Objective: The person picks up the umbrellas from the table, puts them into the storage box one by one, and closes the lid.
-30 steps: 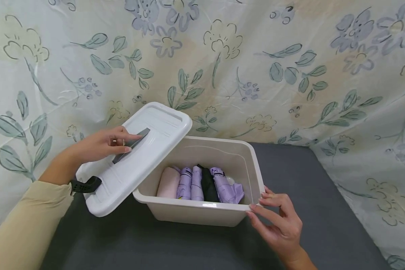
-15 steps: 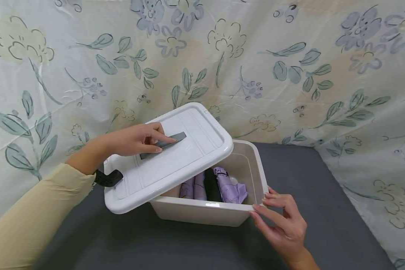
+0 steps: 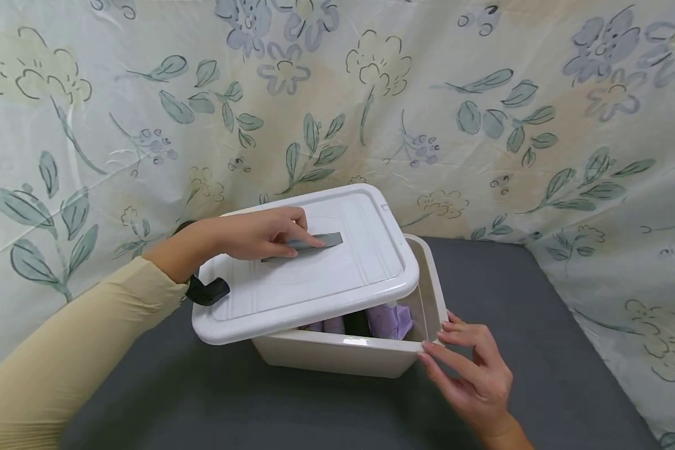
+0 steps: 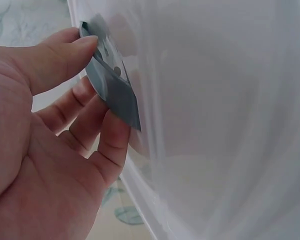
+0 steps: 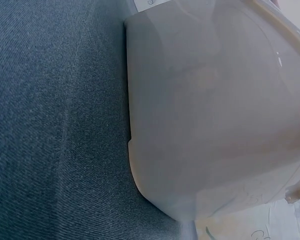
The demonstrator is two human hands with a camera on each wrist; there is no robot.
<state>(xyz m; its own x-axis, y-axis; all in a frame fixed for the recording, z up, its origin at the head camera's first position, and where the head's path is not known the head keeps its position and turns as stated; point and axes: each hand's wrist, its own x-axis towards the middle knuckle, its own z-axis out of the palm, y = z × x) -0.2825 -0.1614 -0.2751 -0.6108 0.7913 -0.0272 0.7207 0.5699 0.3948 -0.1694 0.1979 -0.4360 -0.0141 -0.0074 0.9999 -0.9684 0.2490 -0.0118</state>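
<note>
My left hand (image 3: 261, 234) pinches the grey handle (image 3: 333, 239) of a white plastic lid (image 3: 349, 265), thumb on one side and fingers on the other, as the left wrist view shows up close. The lid is slanted over a beige storage box (image 3: 337, 356), covering its left and back parts. Through the gap at the front right, a lilac rolled bundle (image 3: 390, 322) and a black one (image 3: 357, 324) show; the other contents are mostly hidden. My right hand (image 3: 472, 375) holds the box's front right corner, thumb at the front and fingers at the rim and side.
The box stands on a dark grey cloth surface (image 3: 517, 325), its outer wall (image 5: 200, 110) filling much of the right wrist view. Behind and to the right hangs a floral curtain (image 3: 337, 112). A black band (image 3: 208, 292) circles my left wrist.
My left hand has carried the lid rightward over the box and lowered it to a flatter angle, hiding most of the bundles. My right hand stays at the corner.
</note>
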